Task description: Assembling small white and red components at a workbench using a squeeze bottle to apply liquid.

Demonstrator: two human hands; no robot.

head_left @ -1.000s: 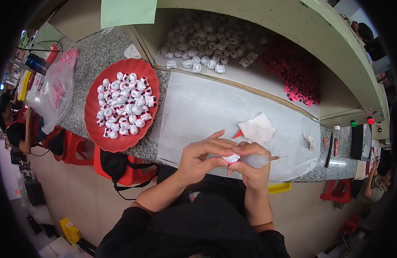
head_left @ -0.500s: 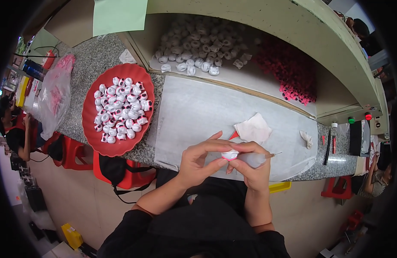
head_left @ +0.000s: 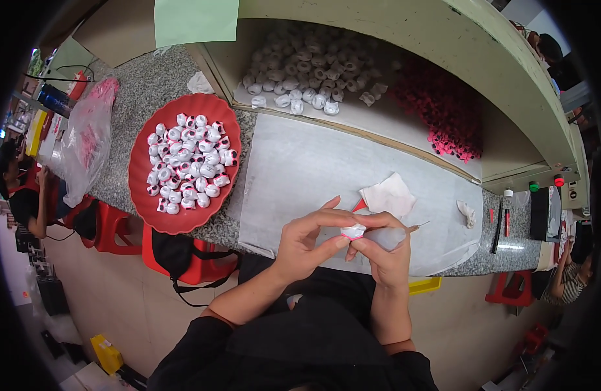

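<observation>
Over the white sheet [head_left: 281, 169], my left hand [head_left: 304, 247] pinches a small white piece with a pink lower edge [head_left: 353, 231] between thumb and fingers. My right hand [head_left: 386, 264] grips the same piece from the other side with thumb and forefinger. Tucked in the right hand too is a translucent squeeze bottle [head_left: 393, 238] with a thin needle tip pointing right. Just beyond the fingers lie a folded white cloth [head_left: 388, 194] and a red pointed thing [head_left: 360, 205], partly hidden.
To the left, a red scalloped plate [head_left: 139, 176] holds many white-and-pink pieces. Under the pale green hood [head_left: 509, 85] are heaps of white pieces [head_left: 313, 65] and pink pieces [head_left: 450, 130]. A crumpled tissue [head_left: 466, 214], pens [head_left: 507, 221] and a black box [head_left: 545, 215] sit at right.
The whole view has shifted slightly, so the bench and plate appear a little farther right. Both hands keep the same hold on the small piece.
</observation>
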